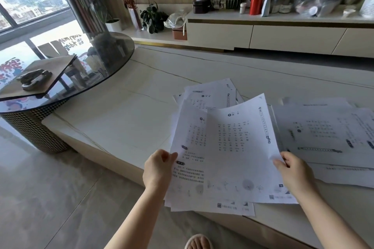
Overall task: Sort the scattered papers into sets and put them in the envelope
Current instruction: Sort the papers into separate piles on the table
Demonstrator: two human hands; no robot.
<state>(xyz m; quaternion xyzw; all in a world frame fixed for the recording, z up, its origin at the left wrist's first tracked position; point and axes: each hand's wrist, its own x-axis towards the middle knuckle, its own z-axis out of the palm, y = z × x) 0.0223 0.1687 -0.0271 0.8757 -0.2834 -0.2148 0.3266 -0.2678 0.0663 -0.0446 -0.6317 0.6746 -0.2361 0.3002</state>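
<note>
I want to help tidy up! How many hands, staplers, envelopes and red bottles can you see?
Hands: 2 (left hand, right hand)
Stapler: 1
Envelope: 1
Red bottle: 1
Total: 5
The papers overlap too much to count.

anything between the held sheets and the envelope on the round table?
Nothing visible blocks the way. The left hand and right hand pinch the held sheets above the white table's near edge. Bare tabletop lies between them and the brown envelope on the glass round table. A stapler sits on the envelope.
</note>
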